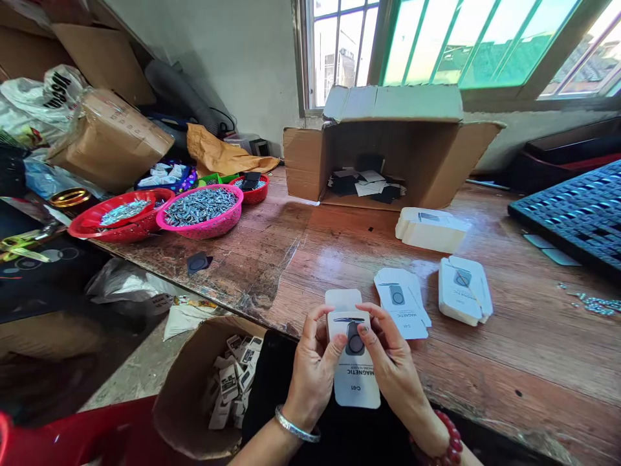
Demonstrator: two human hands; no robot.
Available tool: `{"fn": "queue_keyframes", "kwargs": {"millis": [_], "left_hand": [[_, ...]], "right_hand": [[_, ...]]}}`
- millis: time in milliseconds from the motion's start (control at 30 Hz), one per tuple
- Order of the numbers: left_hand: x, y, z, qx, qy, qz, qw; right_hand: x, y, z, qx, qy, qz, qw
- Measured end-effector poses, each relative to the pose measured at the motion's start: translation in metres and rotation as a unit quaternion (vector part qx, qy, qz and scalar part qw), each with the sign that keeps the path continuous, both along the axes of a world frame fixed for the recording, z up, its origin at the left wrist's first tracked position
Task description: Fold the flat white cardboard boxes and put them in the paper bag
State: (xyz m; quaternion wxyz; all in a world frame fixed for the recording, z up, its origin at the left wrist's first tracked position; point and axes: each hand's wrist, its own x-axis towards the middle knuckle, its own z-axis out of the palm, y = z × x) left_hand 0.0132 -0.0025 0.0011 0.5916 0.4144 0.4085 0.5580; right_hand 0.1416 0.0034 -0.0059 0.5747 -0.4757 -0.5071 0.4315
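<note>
Between my two hands is a white printed card (pixel 356 378) marked "MAGNETIC PHONE HOLDER C-01", with a grey holder picture on it. My left hand (pixel 315 362) grips its left side, thumb on the front. From the right, my right hand (pixel 391 356) pinches the same card, thumb over the picture. A blank white flap or second card (pixel 343 298) sticks up behind it; which one I cannot tell. Just right of my hands lies a fanned pile of matching cards (pixel 400 304). Farther right sits a neat stack of cards (pixel 466 291), and behind it another stack (pixel 431 230).
An open cardboard box (pixel 303 162) with black and white pieces stands by the window. Pink (pixel 201 226) and red (pixel 87 226) baskets of small metal parts are at left. Below the table edge, a carton (pixel 179 388) holds packed items. A black grid tray (pixel 577 213) lies right.
</note>
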Motion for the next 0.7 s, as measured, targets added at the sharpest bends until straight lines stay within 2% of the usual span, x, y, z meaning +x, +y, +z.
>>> {"fn": "queue_keyframes", "kwargs": {"millis": [233,367,433,533,600,700], "left_hand": [[0.001,-0.006,-0.006,-0.015,0.047,-0.012,0.999],[-0.003,-0.007,-0.006,-0.018,0.066,-0.045,0.997],[-0.005,-0.006,-0.007,-0.027,0.062,-0.061,0.996],[-0.004,-0.007,-0.008,-0.049,0.051,-0.072,0.995],[-0.003,-0.008,-0.009,-0.066,0.035,-0.065,0.995],[-0.003,-0.009,-0.009,-0.088,0.036,-0.047,0.994]], "right_hand": [[0.002,0.003,-0.004,-0.037,-0.088,-0.027,0.995],[0.005,0.005,0.0,-0.059,-0.055,-0.02,0.996],[0.008,0.007,0.007,-0.096,0.005,0.007,0.995],[0.016,0.013,0.016,-0.162,0.073,0.087,0.98],[0.022,0.016,0.019,-0.168,0.06,0.116,0.977],[0.029,0.019,0.022,-0.133,0.016,0.132,0.982]]}}
